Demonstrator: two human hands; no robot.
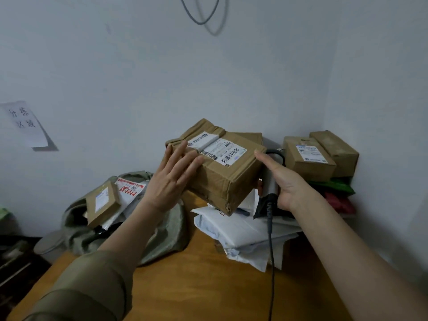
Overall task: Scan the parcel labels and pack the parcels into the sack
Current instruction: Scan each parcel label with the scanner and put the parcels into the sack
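Note:
A brown cardboard box (217, 172) with a white barcode label on top is tilted above a pile of white mailer bags (240, 230). My left hand (172, 179) presses flat against its left side, fingers spread. My right hand (288, 184) is at its right side, thumb up against the box corner; its fingers are hidden behind the box and a grey corded scanner (270, 179) that stands between them. To the left, the grey-green sack (166, 230) lies open on the table's left end, with a small box (103, 203) and a red-and-white mailer (129, 191) inside.
Two more labelled cardboard boxes (309, 158) stand in the right corner on green and red bags (335, 188). The scanner cable (271, 262) runs down over the wooden table (203, 286). A paper note (25, 123) hangs on the wall at left.

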